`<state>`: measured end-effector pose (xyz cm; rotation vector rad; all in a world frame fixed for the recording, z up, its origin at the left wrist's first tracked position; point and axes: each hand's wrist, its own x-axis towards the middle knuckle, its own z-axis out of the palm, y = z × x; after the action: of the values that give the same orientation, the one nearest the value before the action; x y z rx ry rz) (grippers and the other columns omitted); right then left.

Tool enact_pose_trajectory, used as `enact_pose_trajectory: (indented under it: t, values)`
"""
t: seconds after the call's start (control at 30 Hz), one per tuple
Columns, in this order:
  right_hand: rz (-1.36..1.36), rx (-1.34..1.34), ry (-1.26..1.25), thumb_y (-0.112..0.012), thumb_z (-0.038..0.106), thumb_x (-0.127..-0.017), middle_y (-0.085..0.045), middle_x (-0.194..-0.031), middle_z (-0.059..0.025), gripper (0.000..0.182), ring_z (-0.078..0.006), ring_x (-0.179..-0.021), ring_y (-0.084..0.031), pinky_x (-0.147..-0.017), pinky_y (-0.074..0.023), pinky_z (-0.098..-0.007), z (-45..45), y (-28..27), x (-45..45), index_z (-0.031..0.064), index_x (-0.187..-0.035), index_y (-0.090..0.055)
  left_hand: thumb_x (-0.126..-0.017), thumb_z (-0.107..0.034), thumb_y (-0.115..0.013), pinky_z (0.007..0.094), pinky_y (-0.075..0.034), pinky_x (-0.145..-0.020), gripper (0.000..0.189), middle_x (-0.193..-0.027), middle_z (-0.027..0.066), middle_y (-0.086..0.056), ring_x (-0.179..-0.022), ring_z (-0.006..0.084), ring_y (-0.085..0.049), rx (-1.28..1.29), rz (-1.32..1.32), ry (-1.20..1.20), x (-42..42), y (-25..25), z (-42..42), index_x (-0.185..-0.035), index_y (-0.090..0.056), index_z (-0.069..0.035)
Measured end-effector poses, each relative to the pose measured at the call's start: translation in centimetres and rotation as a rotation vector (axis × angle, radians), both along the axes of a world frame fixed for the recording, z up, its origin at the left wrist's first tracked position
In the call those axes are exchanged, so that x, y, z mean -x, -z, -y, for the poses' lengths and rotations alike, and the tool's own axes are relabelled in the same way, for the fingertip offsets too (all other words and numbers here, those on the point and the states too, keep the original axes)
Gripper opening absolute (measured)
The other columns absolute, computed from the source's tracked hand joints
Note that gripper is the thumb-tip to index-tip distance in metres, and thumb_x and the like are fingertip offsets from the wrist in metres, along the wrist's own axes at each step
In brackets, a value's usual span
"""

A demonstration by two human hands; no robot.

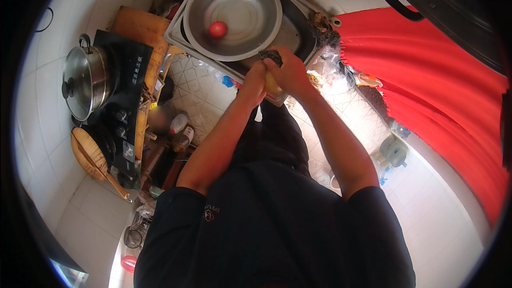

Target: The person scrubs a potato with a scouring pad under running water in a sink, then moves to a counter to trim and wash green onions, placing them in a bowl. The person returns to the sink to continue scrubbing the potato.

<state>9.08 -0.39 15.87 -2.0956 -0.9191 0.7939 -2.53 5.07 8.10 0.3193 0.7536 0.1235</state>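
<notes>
My left hand (253,81) and my right hand (291,71) are together over the near edge of the metal sink (292,34). Both close around a dark grey, rough clump (271,55) that looks like a scouring pad. Below it, between my hands, shows a yellowish thing (273,87); my fingers partly hide it, and I cannot tell what it is or which hand grips it. Just beyond my hands, a wide stainless steel basin (233,52) rests on the sink. A red tomato (218,30) lies inside, towards the basin's left side.
On the left, a lidded glass-and-steel pot (86,82) stands on a black cooktop (134,72). A wooden-lidded pan (89,154) is nearer. A red curtain (416,56) hangs right, beneath a large dark pan (452,4). Plastic bottles (180,123) stand low on the left.
</notes>
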Motion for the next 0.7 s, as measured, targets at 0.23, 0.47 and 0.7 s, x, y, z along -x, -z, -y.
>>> enact_pose_trajectory:
  t: [0.23,0.47,0.7]
  values:
    - [-0.164,0.313,0.031,-0.063,0.037,-0.095,-0.071,-0.102,-0.0206,0.043,-0.0356,-0.096,-0.069,-0.085,-0.0530,-0.0415,-1.2,2.9,-3.8,0.0008,-0.119,-0.062,-0.106,-0.036,-0.041,0.0374,-0.053,-0.092,0.042,-0.122,0.0095,-0.061,-0.109,0.0201,-0.063,-0.192,-0.009,0.091,-0.2,0.5,0.0,-0.131,-0.052,-0.005]
    - [-0.851,-0.129,0.643,-0.063,0.035,-0.096,-0.069,-0.105,-0.0150,0.042,-0.0202,-0.086,-0.067,-0.077,-0.0534,-0.0342,0.1,2.7,-4.3,-0.0019,-0.115,-0.060,-0.108,-0.047,-0.029,0.0431,-0.053,-0.094,0.052,-0.129,0.0096,-0.060,-0.113,0.0232,-0.063,0.274,0.116,0.024,-0.6,-1.5,-2.7,-0.137,-0.049,-0.009]
    - [-0.180,0.107,0.333,-0.065,0.030,-0.093,-0.068,-0.107,-0.0214,0.041,-0.0348,-0.103,-0.065,-0.091,-0.0506,-0.0403,-2.3,2.9,-0.6,0.0006,-0.120,-0.059,-0.106,-0.048,-0.035,0.0354,-0.053,-0.093,0.048,-0.128,0.0040,-0.060,-0.111,0.0177,-0.063,-0.156,-0.119,0.113,-1.0,1.8,-1.4,-0.135,-0.050,-0.013]
